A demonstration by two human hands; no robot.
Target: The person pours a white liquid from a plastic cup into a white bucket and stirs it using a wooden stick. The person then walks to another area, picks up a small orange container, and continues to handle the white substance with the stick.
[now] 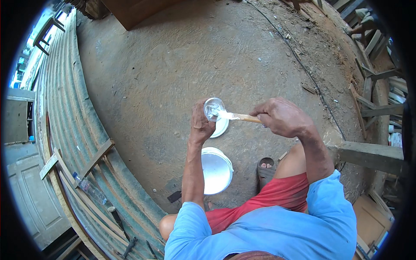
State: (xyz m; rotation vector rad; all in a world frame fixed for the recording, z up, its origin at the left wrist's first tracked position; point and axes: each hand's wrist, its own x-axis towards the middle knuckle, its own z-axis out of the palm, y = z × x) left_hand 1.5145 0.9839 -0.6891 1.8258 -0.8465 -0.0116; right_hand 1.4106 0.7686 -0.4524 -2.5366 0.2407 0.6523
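A clear plastic cup [209,104] with white stuff smeared inside is gripped in my left hand [199,123], its mouth tilted toward me. My right hand [284,116] pinches the far end of a flat wooden stick [246,118]. The stick's other end is coated white and reaches to the cup's mouth. Below the cup, partly hidden by it and my left hand, lies a round white lid [221,128] on the ground. Nearer to me, beside my left forearm, stands a white bucket [216,171]; its inside looks white.
Corrugated sheets [71,95] run along the left, with wooden strips and a plastic bottle [90,189] on them. A black cable [299,56] crosses the ground at the right. A wooden beam [370,157] juts in near my right elbow. Brown furniture [138,11] stands at the far edge.
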